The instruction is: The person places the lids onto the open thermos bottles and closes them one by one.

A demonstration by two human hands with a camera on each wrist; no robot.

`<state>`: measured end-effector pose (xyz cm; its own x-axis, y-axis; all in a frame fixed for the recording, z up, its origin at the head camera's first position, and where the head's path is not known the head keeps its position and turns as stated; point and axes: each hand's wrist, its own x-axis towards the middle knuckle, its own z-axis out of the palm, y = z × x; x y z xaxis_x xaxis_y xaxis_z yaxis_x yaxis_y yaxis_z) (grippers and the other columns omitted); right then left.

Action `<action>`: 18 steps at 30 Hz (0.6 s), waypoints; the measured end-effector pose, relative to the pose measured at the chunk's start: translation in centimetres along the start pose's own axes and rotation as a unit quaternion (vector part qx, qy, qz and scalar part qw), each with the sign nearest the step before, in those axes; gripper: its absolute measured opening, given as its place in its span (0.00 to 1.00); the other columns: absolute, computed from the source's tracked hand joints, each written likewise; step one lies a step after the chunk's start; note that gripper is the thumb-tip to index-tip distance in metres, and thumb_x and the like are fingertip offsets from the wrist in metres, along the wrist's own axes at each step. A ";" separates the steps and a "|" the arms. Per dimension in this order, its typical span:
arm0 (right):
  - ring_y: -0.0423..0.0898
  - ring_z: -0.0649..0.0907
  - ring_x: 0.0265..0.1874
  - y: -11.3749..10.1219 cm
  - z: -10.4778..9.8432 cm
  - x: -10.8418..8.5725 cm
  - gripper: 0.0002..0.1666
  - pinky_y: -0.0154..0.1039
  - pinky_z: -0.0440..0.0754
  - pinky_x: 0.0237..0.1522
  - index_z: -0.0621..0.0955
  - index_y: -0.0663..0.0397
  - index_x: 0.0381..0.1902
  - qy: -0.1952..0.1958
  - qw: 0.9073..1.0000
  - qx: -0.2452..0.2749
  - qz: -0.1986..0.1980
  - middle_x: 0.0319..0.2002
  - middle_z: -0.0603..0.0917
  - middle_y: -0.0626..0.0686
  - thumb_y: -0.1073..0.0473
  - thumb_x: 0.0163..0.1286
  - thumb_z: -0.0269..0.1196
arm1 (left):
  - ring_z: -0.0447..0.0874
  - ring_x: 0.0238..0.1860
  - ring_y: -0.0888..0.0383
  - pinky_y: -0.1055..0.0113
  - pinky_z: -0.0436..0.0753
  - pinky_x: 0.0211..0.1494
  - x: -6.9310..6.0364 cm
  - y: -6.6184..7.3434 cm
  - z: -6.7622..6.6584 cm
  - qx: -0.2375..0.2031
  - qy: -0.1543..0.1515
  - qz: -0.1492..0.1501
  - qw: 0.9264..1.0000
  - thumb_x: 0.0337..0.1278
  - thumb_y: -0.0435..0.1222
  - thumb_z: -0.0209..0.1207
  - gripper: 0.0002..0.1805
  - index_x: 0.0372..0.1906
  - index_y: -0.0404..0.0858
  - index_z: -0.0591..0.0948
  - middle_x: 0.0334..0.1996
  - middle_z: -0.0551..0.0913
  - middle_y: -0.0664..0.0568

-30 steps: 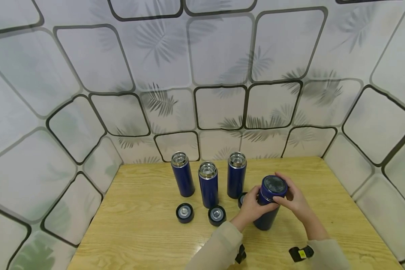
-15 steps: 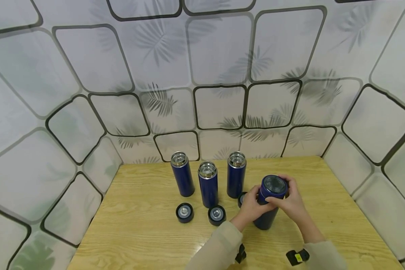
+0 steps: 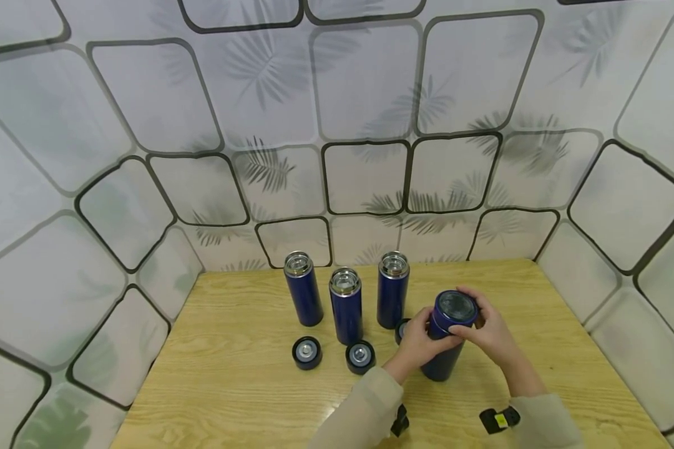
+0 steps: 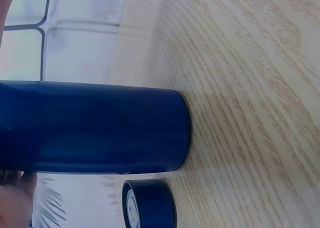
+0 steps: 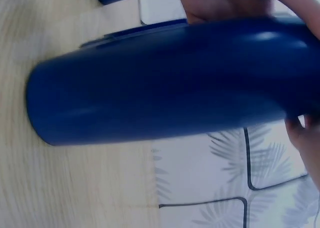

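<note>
A dark blue thermos bottle (image 3: pixel 443 363) stands upright on the table in the head view, its dark-topped lid (image 3: pixel 456 307) seated on its mouth. My left hand (image 3: pixel 418 344) grips the bottle's upper body from the left. From the right, my right hand (image 3: pixel 493 337) holds the lid, thumb in front and fingers round the far side. In the left wrist view the bottle body (image 4: pixel 100 130) reaches down to the wood, a loose lid (image 4: pixel 155 203) beside its base. The right wrist view shows the bottle (image 5: pixel 160 88) with fingers at its upper end.
Three blue bottles without lids, a left one (image 3: pixel 305 296), a middle one (image 3: pixel 347 315) and a right one (image 3: pixel 392 299), stand behind. Loose lids, one at left (image 3: pixel 306 353), one at centre (image 3: pixel 361 357) and one partly hidden (image 3: pixel 401 329), lie on the wooden table (image 3: pixel 230 386).
My right hand turned about the lid, its thumb shifting left by half a second ago, then returning right with the fingers spread round the far side. The left hand and bottle stay put.
</note>
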<state>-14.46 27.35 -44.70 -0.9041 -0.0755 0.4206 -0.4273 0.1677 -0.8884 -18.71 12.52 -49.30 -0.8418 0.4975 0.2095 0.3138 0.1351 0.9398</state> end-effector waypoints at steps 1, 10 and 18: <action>0.31 0.72 0.46 0.0 0.2 0.0 0.40 0.24 0.70 0.42 0.56 0.72 0.60 0.015 0.999 -0.021 0.022 0.51 0.68 0.51 0.77 0.51 0.62 | 0.73 0.43 0.68 0.71 0.74 0.43 0.0 0.0 0.0 0.002 0.000 0.003 1.000 0.44 0.44 0.64 0.28 0.54 0.45 0.70 0.45 0.74 0.61; 0.34 0.69 0.49 0.1 0.4 -0.1 0.40 0.23 0.67 0.46 0.53 0.73 0.61 0.007 1.000 0.005 -0.017 0.55 0.63 0.52 0.78 0.52 0.57 | 0.73 0.43 0.68 0.71 0.74 0.43 0.1 0.1 0.0 0.011 0.001 0.005 1.000 0.44 0.44 0.65 0.28 0.54 0.44 0.70 0.45 0.74 0.61; 0.33 0.71 0.50 0.1 -0.4 -0.3 0.41 0.23 0.67 0.47 0.52 0.71 0.64 -0.025 0.999 0.033 -0.032 0.54 0.68 0.43 0.81 0.52 0.55 | 0.73 0.43 0.68 0.70 0.74 0.43 -0.1 0.0 -0.1 0.001 -0.002 -0.010 1.000 0.44 0.45 0.65 0.29 0.54 0.45 0.70 0.44 0.74 0.62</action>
<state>-14.25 27.76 -44.89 -0.8734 -0.1333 0.4683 -0.4817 0.0956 -0.8711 -18.67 12.39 -49.28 -0.8458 0.4984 0.1903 0.2989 0.1472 0.9429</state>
